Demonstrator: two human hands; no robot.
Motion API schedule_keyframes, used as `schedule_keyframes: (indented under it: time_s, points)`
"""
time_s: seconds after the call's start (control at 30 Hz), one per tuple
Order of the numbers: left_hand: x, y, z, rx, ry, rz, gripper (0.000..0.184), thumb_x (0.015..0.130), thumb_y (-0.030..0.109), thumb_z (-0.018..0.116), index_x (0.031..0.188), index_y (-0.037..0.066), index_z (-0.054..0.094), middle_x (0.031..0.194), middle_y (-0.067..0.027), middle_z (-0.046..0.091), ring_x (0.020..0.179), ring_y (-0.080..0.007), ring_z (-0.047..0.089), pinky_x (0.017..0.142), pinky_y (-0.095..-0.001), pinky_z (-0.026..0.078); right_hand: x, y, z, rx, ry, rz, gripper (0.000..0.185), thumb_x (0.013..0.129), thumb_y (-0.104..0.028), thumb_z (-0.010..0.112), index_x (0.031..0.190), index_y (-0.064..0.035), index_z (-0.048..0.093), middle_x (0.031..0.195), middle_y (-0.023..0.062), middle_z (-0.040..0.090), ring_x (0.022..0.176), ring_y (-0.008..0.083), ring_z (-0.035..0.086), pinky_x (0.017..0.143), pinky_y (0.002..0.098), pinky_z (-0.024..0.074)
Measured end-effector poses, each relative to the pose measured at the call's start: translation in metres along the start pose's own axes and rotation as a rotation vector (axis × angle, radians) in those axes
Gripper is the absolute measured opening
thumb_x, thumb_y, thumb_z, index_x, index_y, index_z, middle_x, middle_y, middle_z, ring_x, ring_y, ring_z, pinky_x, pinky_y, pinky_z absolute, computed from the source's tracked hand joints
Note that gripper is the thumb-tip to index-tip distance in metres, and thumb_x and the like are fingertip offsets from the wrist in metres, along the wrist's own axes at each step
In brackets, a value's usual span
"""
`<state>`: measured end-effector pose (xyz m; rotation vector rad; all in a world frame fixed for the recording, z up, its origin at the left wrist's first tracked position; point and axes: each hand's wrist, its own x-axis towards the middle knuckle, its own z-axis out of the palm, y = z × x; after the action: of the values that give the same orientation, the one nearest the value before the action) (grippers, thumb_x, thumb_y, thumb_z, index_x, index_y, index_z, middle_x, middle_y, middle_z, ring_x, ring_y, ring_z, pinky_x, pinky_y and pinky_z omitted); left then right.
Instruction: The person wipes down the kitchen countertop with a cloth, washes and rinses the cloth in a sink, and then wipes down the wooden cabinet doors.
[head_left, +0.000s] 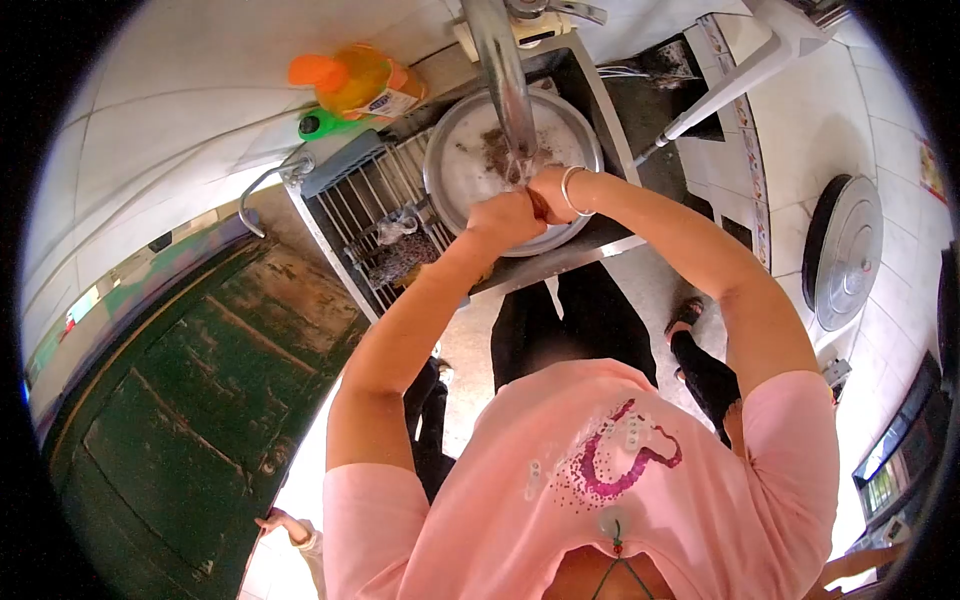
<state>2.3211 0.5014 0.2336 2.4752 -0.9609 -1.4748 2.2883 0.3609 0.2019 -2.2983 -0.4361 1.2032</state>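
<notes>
A round metal basin [437,190] with whitish, cloudy water sits in the sink [605,110] under the faucet [497,75]. Both my hands meet over its near side, just below the spout, where water splashes. My left hand [507,218] is closed, its fingers curled in against the other hand. Wearing a white bangle, my right hand [551,190] is also closed. A small reddish-brown patch shows between them, but what they grip is hidden. A dark brown clump [500,152] lies in the basin beyond my hands.
Left of the basin, a metal rack [375,195] holds scouring pads [402,258]. An orange-capped bottle [365,82] and a green-capped bottle [318,124] stand behind. A dark green board [190,400] lies left. A metal lid [848,255] hangs right. Another person's hand [287,523] shows lower left.
</notes>
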Motion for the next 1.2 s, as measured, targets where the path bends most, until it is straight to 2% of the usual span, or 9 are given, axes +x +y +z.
schedule_keyframes:
  time_s: [0.17, 0.33, 0.4, 0.5, 0.6, 0.8, 0.87, 1.0, 1.2]
  points:
    - [-0.022, 0.004, 0.015, 0.001, 0.154, -0.06, 0.057, 0.077, 0.038, 0.063, 0.117, 0.0, 0.048, 0.089, -0.0224, 0.067, 0.087, -0.0374, 0.065, 0.073, -0.0462, 0.052, 0.007, 0.01, 0.006, 0.222, -0.201, 0.052, 0.027, 0.067, -0.016, 0.074, 0.091, -0.005, 0.068, 0.08, 0.0129, 0.067, 0.075, 0.0231, 0.066, 0.062, 0.0367, 0.0543]
    - [-0.068, 0.006, 0.019, -0.388, 0.427, -0.016, 0.055, 0.079, 0.035, 0.068, 0.117, 0.001, 0.044, 0.094, -0.0231, 0.066, 0.089, -0.0396, 0.064, 0.074, -0.0443, 0.05, -0.059, -0.001, -0.011, 1.301, -0.194, 0.089, 0.082, 0.072, -0.013, 0.078, 0.139, -0.0174, 0.031, 0.12, 0.0103, 0.055, 0.089, 0.0209, 0.063, 0.068, 0.0363, 0.06]
    - [-0.065, -0.003, 0.021, -0.528, 0.495, -0.012, 0.057, 0.079, 0.034, 0.07, 0.117, 0.0, 0.045, 0.091, -0.0217, 0.065, 0.085, -0.0343, 0.064, 0.073, -0.0405, 0.049, -0.059, 0.001, -0.005, 1.268, -0.239, 0.047, 0.09, 0.076, -0.017, 0.077, 0.145, -0.0196, 0.02, 0.128, 0.0101, 0.05, 0.098, 0.0204, 0.06, 0.078, 0.0369, 0.0588]
    - [-0.069, -0.006, 0.014, -0.696, 0.624, 0.079, 0.059, 0.079, 0.033, 0.073, 0.118, -0.002, 0.045, 0.089, -0.019, 0.063, 0.08, -0.0262, 0.064, 0.071, -0.0355, 0.049, -0.059, -0.006, 0.01, 1.318, 0.136, 0.063, 0.085, 0.084, -0.026, 0.069, 0.149, -0.0108, 0.016, 0.138, 0.0084, 0.043, 0.126, 0.0206, 0.043, 0.097, 0.0395, 0.0469]
    - [-0.065, -0.014, 0.015, -0.747, 0.638, 0.145, 0.059, 0.08, 0.032, 0.072, 0.119, -0.003, 0.044, 0.094, -0.0197, 0.063, 0.086, -0.0274, 0.063, 0.076, -0.0359, 0.048, -0.06, -0.015, 0.02, 1.536, 0.369, -0.069, 0.079, 0.085, -0.027, 0.069, 0.147, -0.01, 0.024, 0.137, 0.0079, 0.044, 0.124, 0.02, 0.045, 0.098, 0.034, 0.0448]
    - [-0.064, -0.017, 0.034, -1.338, 0.45, 0.209, 0.069, 0.082, 0.03, 0.072, 0.132, -0.003, 0.037, 0.121, -0.0182, 0.054, 0.111, -0.0246, 0.054, 0.094, -0.034, 0.042, -0.062, -0.035, 0.028, 1.141, 0.99, -0.116, 0.037, 0.092, -0.018, 0.06, 0.122, 0.0022, 0.054, 0.124, 0.009, 0.053, 0.111, 0.0192, 0.053, 0.094, 0.0317, 0.0433]
    - [-0.064, -0.013, 0.037, -1.437, 0.436, 0.233, 0.074, 0.082, 0.029, 0.072, 0.137, -0.002, 0.033, 0.128, -0.0176, 0.05, 0.117, -0.0236, 0.049, 0.099, -0.0343, 0.039, -0.069, -0.044, 0.025, 0.646, 1.232, -0.182, 0.031, 0.09, -0.015, 0.061, 0.117, -0.0007, 0.057, 0.122, 0.0111, 0.054, 0.11, 0.0227, 0.054, 0.091, 0.0314, 0.046]
    - [-0.063, -0.012, 0.035, -1.051, 0.629, 0.339, 0.088, 0.077, 0.022, 0.077, 0.145, 0.002, 0.023, 0.138, -0.0188, 0.04, 0.126, -0.0294, 0.041, 0.103, -0.0398, 0.036, -0.093, -0.071, 0.018, 0.402, 1.265, -0.241, 0.024, 0.088, -0.009, 0.059, 0.112, -0.0036, 0.058, 0.119, 0.0126, 0.054, 0.109, 0.0263, 0.055, 0.088, 0.0326, 0.0477]
    - [-0.082, -0.001, -0.004, -0.926, 0.633, 0.538, 0.065, 0.077, 0.013, 0.073, 0.135, 0.008, 0.044, 0.12, -0.0128, 0.054, 0.109, -0.0251, 0.053, 0.093, -0.0384, 0.043, -0.135, -0.099, -0.007, 0.344, 1.203, -0.273, 0.026, 0.088, -0.002, 0.056, 0.113, -0.0053, 0.056, 0.109, 0.0123, 0.057, 0.1, 0.0273, 0.057, 0.083, 0.0334, 0.0481]
